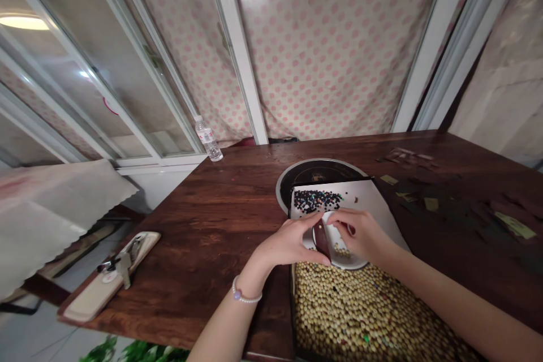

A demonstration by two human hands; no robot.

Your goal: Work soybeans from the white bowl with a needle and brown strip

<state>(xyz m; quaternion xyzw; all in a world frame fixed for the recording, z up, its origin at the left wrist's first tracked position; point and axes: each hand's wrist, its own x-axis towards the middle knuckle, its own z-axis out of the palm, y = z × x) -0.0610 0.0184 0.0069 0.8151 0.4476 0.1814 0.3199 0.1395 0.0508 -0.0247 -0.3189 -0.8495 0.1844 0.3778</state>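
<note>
My left hand (pixel 286 240), with a beaded bracelet on its wrist, curls thumb and fingers around the left side of a white round dish (pixel 350 264). A dark brown strip (pixel 321 237) with a small gold dot lies along that side, between thumb and fingers. A few pale beads (pixel 341 250) sit in the dish. My right hand (pixel 356 232) is over the dish with its fingertips pinched together; what they hold, if anything, is too small to make out. Under and in front of the dish spreads a dense layer of pale yellowish beads (pixel 365 311) in a shallow dark-edged tray (pixel 382 203).
Small dark beads (pixel 314 199) lie at the tray's far end, which overlaps a round black plate (pixel 311 172). A water bottle (pixel 208 138) stands at the table's far left corner. Keys (pixel 123 266) rest on the near-left edge. Scattered paper scraps (pixel 430 203) lie right.
</note>
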